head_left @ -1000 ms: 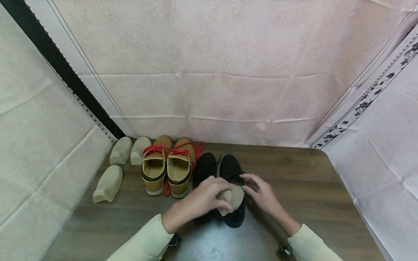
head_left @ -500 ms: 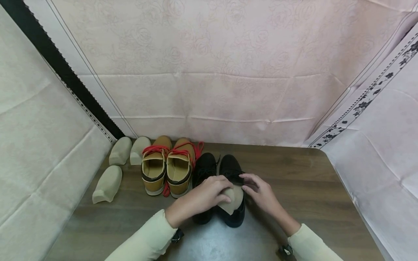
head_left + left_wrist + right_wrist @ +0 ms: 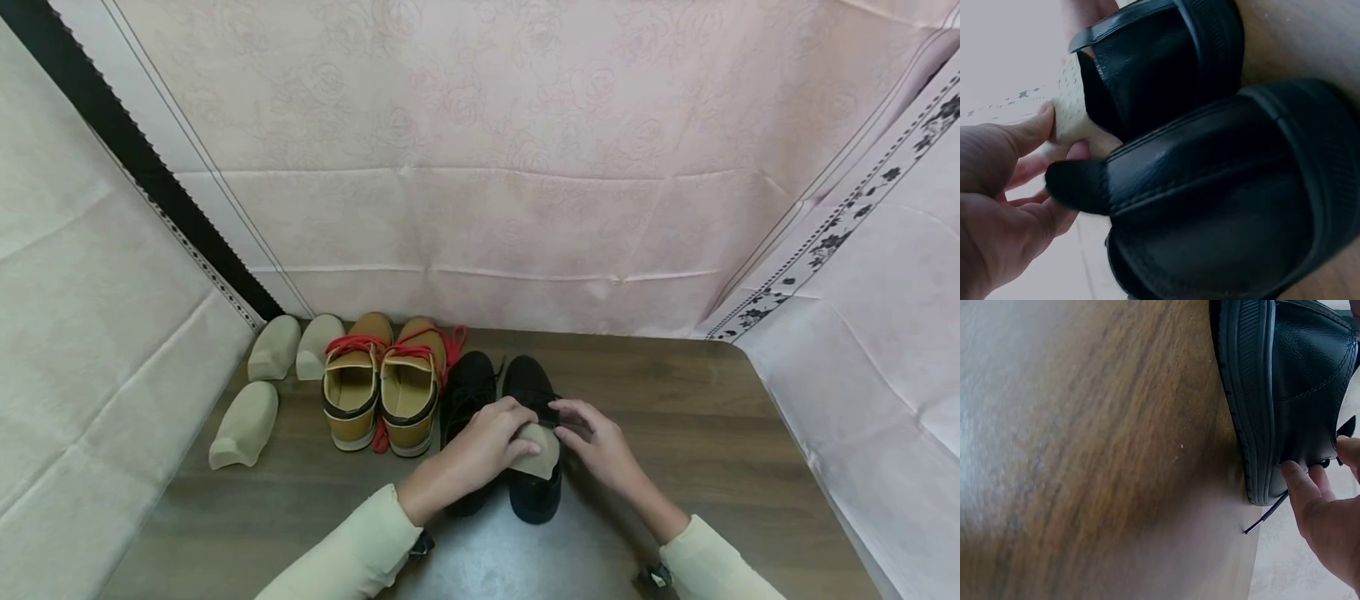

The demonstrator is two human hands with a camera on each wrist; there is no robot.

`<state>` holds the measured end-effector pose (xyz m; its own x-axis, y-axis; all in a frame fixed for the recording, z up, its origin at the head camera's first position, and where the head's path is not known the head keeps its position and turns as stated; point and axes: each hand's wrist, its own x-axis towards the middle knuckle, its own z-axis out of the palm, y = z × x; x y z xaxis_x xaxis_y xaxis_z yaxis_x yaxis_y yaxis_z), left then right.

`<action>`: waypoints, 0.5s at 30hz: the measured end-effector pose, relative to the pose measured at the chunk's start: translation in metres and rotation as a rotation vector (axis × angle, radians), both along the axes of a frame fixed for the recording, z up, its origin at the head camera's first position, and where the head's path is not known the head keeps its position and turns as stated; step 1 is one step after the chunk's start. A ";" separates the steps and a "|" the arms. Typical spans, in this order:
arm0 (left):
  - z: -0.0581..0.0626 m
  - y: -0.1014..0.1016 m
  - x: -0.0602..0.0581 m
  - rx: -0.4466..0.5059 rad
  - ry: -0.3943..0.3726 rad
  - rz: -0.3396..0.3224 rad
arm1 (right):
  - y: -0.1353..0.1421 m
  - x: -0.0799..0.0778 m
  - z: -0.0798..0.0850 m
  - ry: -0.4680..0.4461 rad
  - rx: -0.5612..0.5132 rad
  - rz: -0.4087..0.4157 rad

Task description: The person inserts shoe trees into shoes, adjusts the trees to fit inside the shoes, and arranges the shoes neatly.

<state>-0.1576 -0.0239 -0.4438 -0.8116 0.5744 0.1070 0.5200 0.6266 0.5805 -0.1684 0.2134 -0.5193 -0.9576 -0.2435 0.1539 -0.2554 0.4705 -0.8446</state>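
In the head view two black lace-up shoes stand side by side, the left shoe (image 3: 467,383) and the right shoe (image 3: 534,502). A cream shoe insert (image 3: 544,454) sits partly inside the right shoe's opening. My left hand (image 3: 487,446) pinches the insert between thumb and fingers; the left wrist view shows the insert's dimpled surface (image 3: 1070,103) at the shoe mouth. My right hand (image 3: 600,442) grips the right shoe's outer side near the laces, with fingertips on its leather (image 3: 1310,394) in the right wrist view. The insert's front end is hidden inside the shoe.
To the left stand two tan shoes with red laces, one (image 3: 352,429) beside the other (image 3: 408,433). Farther left lie three more cream inserts (image 3: 246,425). Patterned cloth (image 3: 480,217) hangs along the back and sides of the wooden surface (image 3: 637,375).
The left hand has moved slightly to the right and forward, pushing the insert deeper into the right black shoe. More of the shoe's heel shows. The right hand stays at the shoe's side.
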 end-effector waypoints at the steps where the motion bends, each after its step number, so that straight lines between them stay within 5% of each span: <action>1: -0.002 0.001 0.000 -0.003 0.005 0.008 | 0.000 0.000 0.000 -0.001 0.000 0.000; 15: -0.017 0.016 0.002 -0.014 0.095 0.066 | -0.001 0.002 0.003 -0.004 0.006 -0.019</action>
